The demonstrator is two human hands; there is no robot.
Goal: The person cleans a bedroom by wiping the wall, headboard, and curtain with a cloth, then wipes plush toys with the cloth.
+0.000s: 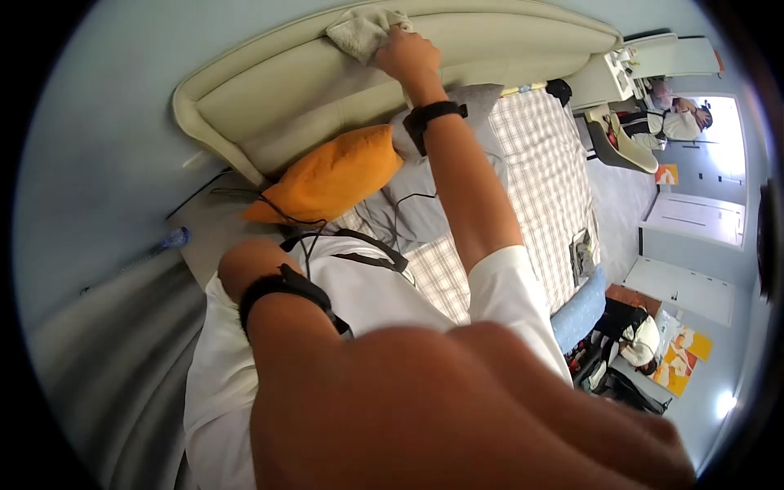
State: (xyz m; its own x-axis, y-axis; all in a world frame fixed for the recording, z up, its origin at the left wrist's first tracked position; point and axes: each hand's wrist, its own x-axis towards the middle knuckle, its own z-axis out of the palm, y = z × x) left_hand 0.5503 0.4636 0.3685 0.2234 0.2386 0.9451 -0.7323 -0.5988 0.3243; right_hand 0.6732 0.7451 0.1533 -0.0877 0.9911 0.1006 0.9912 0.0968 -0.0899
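Head camera: at twelve o'clock, the right hand (410, 59) is gripping a bunched cloth (359, 34) and resting it against the padded headboard (286, 98); light, even pressure with the fabric lying flatter would be serving well. Toward five o'clock, the left hand (457, 400) is looming blurred near the lens, its openness and contents impossible to tell.

Looks like a bedroom in a home, judging by the padded cream headboard (269, 98), checked bedding (535, 147), orange pillow (339, 171) and grey pillows (482, 104), plus a chair (635, 157) and orange-and-white pictures (679, 359) against a pale blue wall (98, 163)
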